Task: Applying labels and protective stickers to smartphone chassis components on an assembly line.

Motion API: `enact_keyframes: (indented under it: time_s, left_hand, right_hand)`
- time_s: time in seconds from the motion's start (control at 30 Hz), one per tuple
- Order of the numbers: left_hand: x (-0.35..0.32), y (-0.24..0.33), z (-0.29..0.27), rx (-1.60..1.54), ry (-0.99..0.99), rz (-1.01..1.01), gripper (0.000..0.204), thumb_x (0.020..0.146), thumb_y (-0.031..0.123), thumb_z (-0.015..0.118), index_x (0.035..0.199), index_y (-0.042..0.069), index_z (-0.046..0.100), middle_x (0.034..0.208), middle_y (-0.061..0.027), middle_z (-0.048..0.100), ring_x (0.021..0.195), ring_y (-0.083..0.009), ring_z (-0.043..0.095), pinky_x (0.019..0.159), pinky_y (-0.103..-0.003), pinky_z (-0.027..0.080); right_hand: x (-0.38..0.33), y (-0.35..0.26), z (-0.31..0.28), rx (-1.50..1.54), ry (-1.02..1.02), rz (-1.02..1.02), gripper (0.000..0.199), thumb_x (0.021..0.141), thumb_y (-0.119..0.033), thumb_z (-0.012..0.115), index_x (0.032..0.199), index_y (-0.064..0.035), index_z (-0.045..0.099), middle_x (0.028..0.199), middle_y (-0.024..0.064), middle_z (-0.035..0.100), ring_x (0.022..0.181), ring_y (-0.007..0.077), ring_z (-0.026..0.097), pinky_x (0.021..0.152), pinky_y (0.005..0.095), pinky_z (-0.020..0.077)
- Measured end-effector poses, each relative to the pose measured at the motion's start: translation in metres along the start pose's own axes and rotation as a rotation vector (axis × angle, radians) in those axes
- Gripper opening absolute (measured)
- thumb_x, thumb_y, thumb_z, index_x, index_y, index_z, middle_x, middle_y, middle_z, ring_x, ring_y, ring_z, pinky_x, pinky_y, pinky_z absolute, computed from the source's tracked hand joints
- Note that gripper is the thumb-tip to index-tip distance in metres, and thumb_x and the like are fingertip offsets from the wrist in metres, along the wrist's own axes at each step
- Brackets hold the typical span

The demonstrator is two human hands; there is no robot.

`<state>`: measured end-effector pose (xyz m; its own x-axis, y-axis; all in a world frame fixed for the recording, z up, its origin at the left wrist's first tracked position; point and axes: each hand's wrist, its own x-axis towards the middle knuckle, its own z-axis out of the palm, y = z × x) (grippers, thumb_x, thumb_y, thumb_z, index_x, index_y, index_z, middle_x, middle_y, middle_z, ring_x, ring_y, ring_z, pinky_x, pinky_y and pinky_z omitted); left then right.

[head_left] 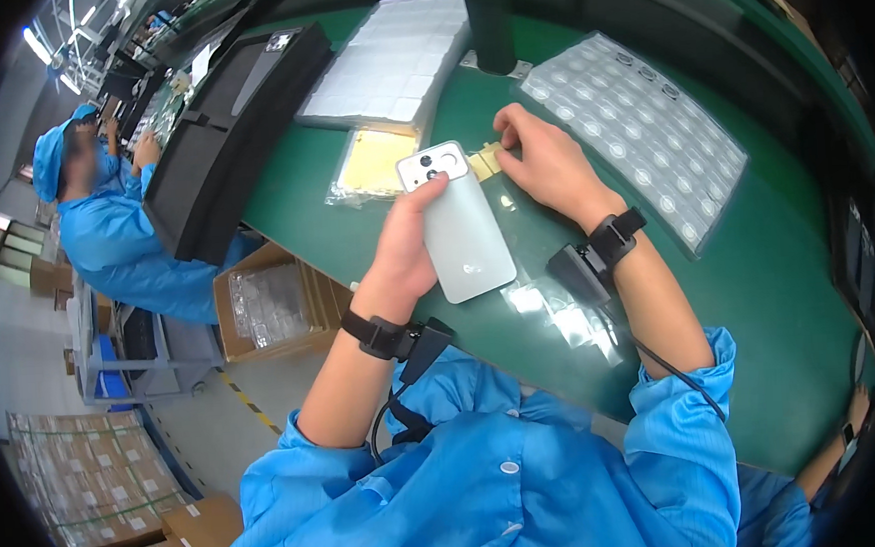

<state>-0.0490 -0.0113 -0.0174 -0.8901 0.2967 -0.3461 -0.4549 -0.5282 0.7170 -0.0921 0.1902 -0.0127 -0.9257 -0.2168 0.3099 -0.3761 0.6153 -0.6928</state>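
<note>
A pale silvery-green smartphone (467, 234) lies back side up in my left hand (407, 237). The left fingers wrap under it, and the thumb rests on its camera block. To the right of the phone's top end, my right hand (549, 161) is curled, its thumb and fingertips at the edge of a small yellow sheet (486, 160). Just behind the phone, a stack of yellow sheets in a clear bag (376, 162) rests on the green table (759, 284). Small clear film pieces (563, 318) with glare on them lie beside the phone's lower end.
A white sectioned tray stack (389, 61) stands at the back. To the right lies a clear tray of round cups (639, 131). A black bin (224, 141) lines the left edge, above a cardboard box (279, 303). A co-worker in blue (119, 223) sits left; another person's arm (834, 450) shows lower right.
</note>
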Motion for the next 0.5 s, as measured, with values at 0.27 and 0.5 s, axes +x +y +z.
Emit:
enact_keyframes:
  time_s: [0.27,0.5]
  left_hand:
    - [0.012,-0.013,0.007,-0.026,0.024,-0.027,0.030,0.094,0.021,0.059,0.120,0.006,0.059,0.103,-0.0070,0.066,0.092,-0.0206,0.066,0.083,-0.038,0.054]
    - [0.011,-0.005,0.002,-0.075,0.002,0.007,0.032,0.095,0.021,0.056,0.124,0.006,0.056,0.108,-0.0086,0.064,0.094,-0.0214,0.065,0.082,-0.038,0.055]
  right_hand:
    - [-0.010,0.002,0.001,-0.224,0.074,0.010,0.006,0.088,-0.014,0.059,0.089,-0.0103,0.064,0.090,0.0071,0.061,0.082,0.0315,0.063,0.070,0.0414,0.0501]
    - [-0.008,-0.004,-0.004,0.073,-0.020,0.011,0.007,0.088,-0.007,0.061,0.093,-0.0023,0.061,0.091,0.0093,0.058,0.072,0.0226,0.058,0.068,0.0320,0.0479]
